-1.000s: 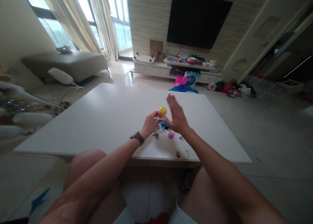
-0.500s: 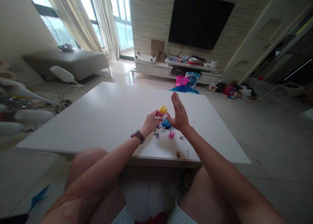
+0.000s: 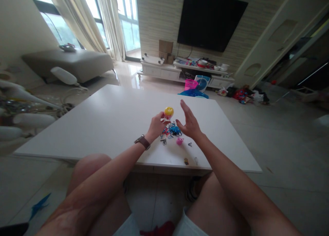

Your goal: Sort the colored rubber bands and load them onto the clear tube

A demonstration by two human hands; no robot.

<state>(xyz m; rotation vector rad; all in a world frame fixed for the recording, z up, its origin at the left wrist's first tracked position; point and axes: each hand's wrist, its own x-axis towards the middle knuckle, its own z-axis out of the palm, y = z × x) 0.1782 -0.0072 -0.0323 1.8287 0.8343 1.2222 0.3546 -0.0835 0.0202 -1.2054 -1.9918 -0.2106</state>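
Between the thumb and fingers of my left hand is a small clear container with a yellow top and some pink or red inside, held just above the table. My right hand is raised to the right of it, fingers stretched up and thumb apart, holding nothing. Below the hands lies a pile of small blue, black and red clip-like pieces. A round pink item sits in front of the pile, with a few loose black pieces to its left.
The white table spreads before my knees. Near its front edge lie a small brown and yellow item and a clear one. Beyond the far edge are a pink basket and a blue object. White lamp-like parts stand at left.
My left hand has moved slightly left and up with the yellow-topped container, away from the right hand. The right hand's fingers have spread a little wider.
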